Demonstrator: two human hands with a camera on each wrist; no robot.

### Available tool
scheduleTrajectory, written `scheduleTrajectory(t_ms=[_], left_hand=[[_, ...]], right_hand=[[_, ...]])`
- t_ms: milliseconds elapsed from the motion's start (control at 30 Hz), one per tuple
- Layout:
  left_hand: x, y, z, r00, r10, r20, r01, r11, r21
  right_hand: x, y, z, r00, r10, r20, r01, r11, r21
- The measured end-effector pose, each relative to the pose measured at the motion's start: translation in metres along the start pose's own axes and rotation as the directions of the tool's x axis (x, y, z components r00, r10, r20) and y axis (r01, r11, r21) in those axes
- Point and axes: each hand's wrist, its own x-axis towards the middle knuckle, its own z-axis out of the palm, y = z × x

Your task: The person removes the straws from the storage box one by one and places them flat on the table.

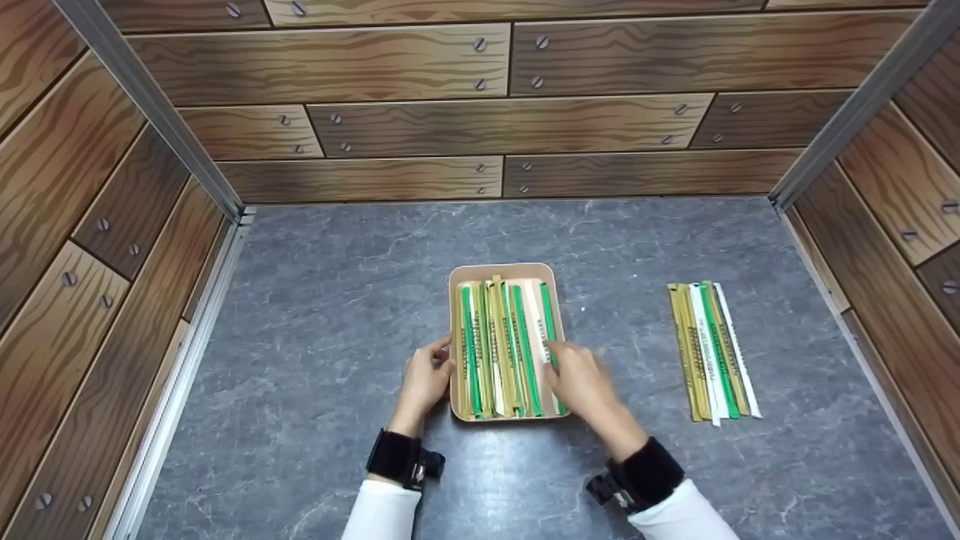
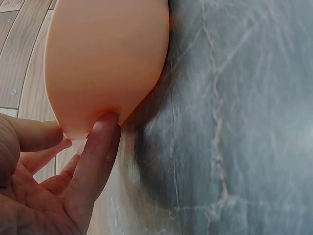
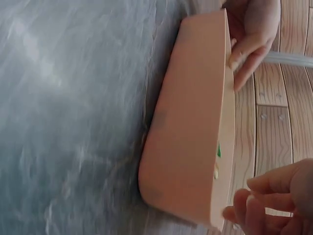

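A peach-coloured rectangular box [image 1: 502,271] holds several long, slim wrapped sticks [image 1: 499,337] in olive, green and white, some with dark print, lying lengthwise side by side. My left hand [image 1: 427,379] holds the box's left side; in the left wrist view its fingers [image 2: 100,134] press on the wall near the bottom and at the rim. Over the right side of the box is my right hand [image 1: 585,375], its fingertips at the white and green sticks there. The right wrist view shows these fingers [image 3: 271,181] bent loosely by the rim, with no stick visible between them.
To the right lies a loose row of similar sticks [image 1: 709,352] in olive, white and green on the grey marbled table [image 1: 315,315]. Wood-patterned panels [image 1: 412,127] stand at the back and both sides, with metal rails [image 1: 180,375] along them.
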Motion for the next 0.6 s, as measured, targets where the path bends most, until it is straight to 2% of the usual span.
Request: scheduleTrajectory(t_ms=[100, 233, 433, 600], left_hand=[[0.0, 0.0, -0.001, 1.0, 0.008, -0.003, -0.008, 1.0, 0.0], [-0.001, 0.0, -0.001, 1.0, 0.027, -0.002, -0.027, 1.0, -0.006], [-0.001, -0.001, 0.0, 0.999, 0.038, 0.0, -0.038, 0.999, -0.007], [-0.001, -0.001, -0.001, 1.0, 0.007, 0.014, -0.006, 1.0, -0.015]], right_hand=[[-0.001, -0.006, 0.005, 0.991, 0.049, 0.124, -0.051, 0.999, 0.014], [-0.001, -0.013, 0.01, 0.96, 0.133, 0.247, -0.134, 0.991, -0.015], [0.002, -0.014, 0.015, 0.947, 0.16, 0.277, -0.142, 0.986, -0.085], [0.003, -0.011, 0.021, 0.97, 0.114, 0.213, -0.082, 0.985, -0.151]])
